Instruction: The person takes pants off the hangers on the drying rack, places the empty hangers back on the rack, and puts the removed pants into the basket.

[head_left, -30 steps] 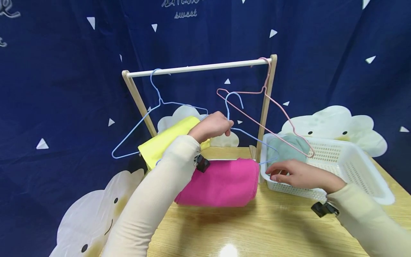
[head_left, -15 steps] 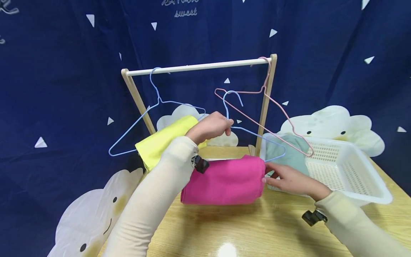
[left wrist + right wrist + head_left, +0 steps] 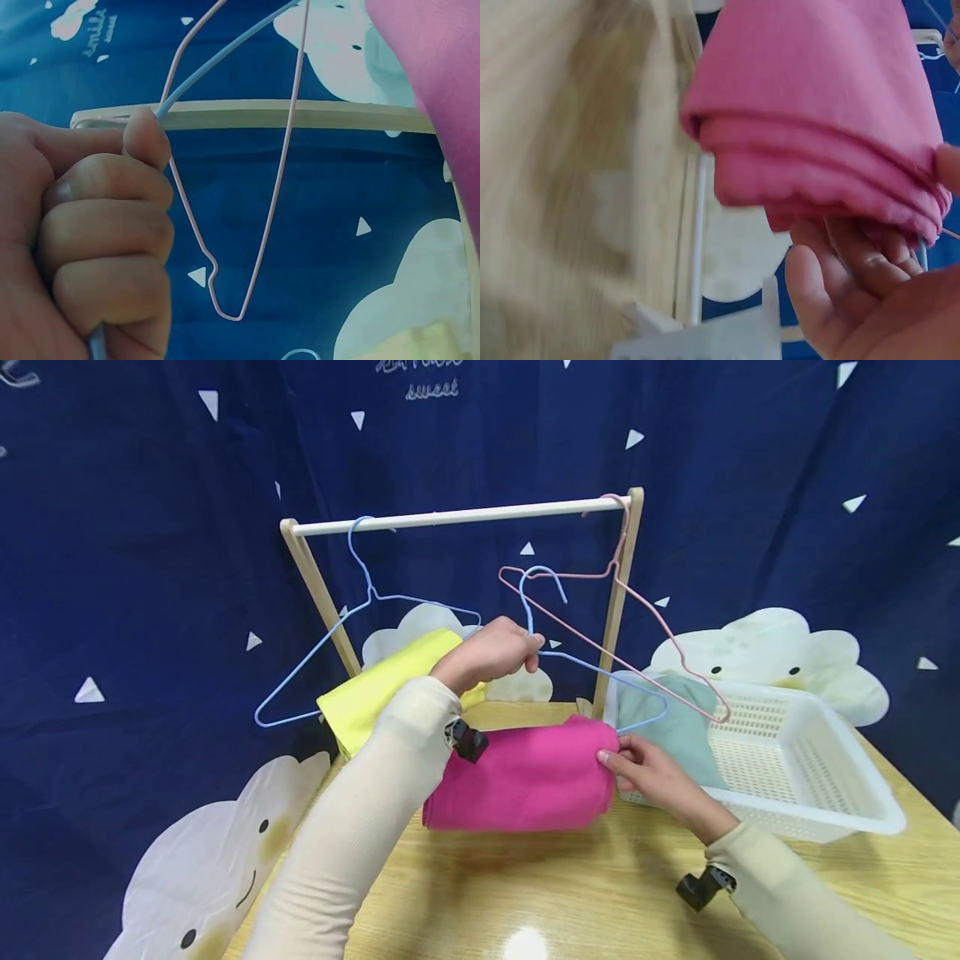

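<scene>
In the head view my left hand (image 3: pixel 495 653) grips a blue clothes hanger (image 3: pixel 225 52) just below its hook. Its fingers curl round the wire in the left wrist view. A folded magenta cloth (image 3: pixel 532 781) drapes over this hanger's bottom bar, above the table. At the cloth's right end, my right hand (image 3: pixel 660 772) pinches the edge, thumb in front and fingers behind. The right wrist view shows several stacked layers at that end of the cloth, with fingers tucked under them. My left forearm hides the hanger's left side.
A rack with a white rail (image 3: pixel 465 516) stands behind. From it hang a blue hanger with a yellow cloth (image 3: pixel 390 685) and a bare pink hanger (image 3: pixel 617 564). To the right, a white basket (image 3: pixel 892 810) contains a grey-green cloth (image 3: pixel 686 747). The wooden table (image 3: pixel 600 893) extends in front.
My right hand has moved left from beside the basket to the magenta cloth and now pinches its right edge. The cloth has shifted slightly right along the hanger. My left hand keeps its grip.
</scene>
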